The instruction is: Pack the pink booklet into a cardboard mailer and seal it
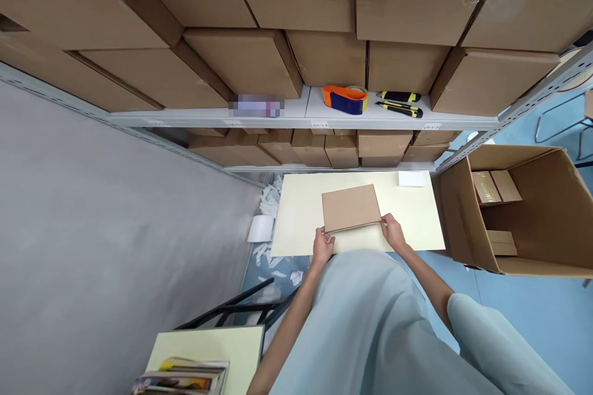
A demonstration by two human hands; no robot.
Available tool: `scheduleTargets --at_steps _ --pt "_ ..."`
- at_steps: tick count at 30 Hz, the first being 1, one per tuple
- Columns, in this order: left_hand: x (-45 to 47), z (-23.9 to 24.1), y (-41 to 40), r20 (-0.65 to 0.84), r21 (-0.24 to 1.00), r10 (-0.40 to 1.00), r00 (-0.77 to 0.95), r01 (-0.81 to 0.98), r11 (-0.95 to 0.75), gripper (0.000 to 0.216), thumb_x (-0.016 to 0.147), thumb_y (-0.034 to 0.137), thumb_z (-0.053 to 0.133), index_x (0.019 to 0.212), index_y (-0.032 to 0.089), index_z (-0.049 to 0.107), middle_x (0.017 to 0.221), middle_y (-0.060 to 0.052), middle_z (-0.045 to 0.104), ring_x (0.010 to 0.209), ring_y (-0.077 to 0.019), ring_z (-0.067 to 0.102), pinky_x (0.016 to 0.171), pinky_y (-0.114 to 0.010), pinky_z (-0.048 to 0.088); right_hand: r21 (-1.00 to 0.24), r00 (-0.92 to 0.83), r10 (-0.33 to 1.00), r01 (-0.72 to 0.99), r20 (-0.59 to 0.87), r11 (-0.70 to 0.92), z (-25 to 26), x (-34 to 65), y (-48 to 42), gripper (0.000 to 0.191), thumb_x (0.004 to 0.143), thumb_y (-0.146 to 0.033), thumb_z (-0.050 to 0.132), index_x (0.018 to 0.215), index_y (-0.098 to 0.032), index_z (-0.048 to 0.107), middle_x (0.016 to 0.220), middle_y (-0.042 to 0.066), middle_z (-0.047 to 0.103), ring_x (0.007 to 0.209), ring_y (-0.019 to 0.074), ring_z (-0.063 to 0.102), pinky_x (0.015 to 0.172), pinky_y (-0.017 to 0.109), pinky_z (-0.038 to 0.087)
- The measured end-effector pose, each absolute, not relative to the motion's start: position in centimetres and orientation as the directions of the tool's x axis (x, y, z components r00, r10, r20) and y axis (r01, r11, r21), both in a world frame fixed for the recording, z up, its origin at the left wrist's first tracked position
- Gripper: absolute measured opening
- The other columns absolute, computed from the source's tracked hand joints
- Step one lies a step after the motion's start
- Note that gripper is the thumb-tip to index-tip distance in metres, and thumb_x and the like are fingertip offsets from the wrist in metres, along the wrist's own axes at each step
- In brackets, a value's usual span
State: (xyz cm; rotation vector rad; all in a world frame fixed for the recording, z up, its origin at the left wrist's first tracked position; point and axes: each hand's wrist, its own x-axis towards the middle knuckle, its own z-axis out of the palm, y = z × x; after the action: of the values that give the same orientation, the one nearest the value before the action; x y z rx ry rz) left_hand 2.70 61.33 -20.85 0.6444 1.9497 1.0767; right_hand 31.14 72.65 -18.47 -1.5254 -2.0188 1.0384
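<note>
A flat brown cardboard box [351,207] lies on a pale yellow table [301,222] in front of me. My left hand [322,245] grips its near left corner, fingers curled round the edge. My right hand [393,231] pinches the near right corner. Both hands hold the box's front edge, slightly lifted off the table.
A small white pad [411,178] lies at the table's far right. A large open carton [523,210] with small boxes inside stands to the right. The shelf [296,116] above bears a tape dispenser [345,99], two utility knives [399,103] and stacked cartons. Books [183,376] lie on a low table at bottom left. Paper scraps litter the floor on the left.
</note>
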Motion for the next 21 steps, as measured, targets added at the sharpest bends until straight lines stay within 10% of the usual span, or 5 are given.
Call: scheduleTargets --at_steps 21 --pt "1.6 -21.4 61.1 -0.473 0.811 0.692 -0.546 0.037 0.583 0.035 0.083 0.012 0.075 0.106 0.024 0.052 0.122 -0.012 0.077 0.128 -0.0268 0.075 0.108 -0.045 0.061 -0.774 -0.365 0.886 0.633 -0.285 0.013 -19.6 31.8 74.1 0.013 0.091 -0.024 0.061 0.102 -0.025 0.068 0.109 0.006 0.08 0.101 0.0247 0.079 0.088 0.036 0.062"
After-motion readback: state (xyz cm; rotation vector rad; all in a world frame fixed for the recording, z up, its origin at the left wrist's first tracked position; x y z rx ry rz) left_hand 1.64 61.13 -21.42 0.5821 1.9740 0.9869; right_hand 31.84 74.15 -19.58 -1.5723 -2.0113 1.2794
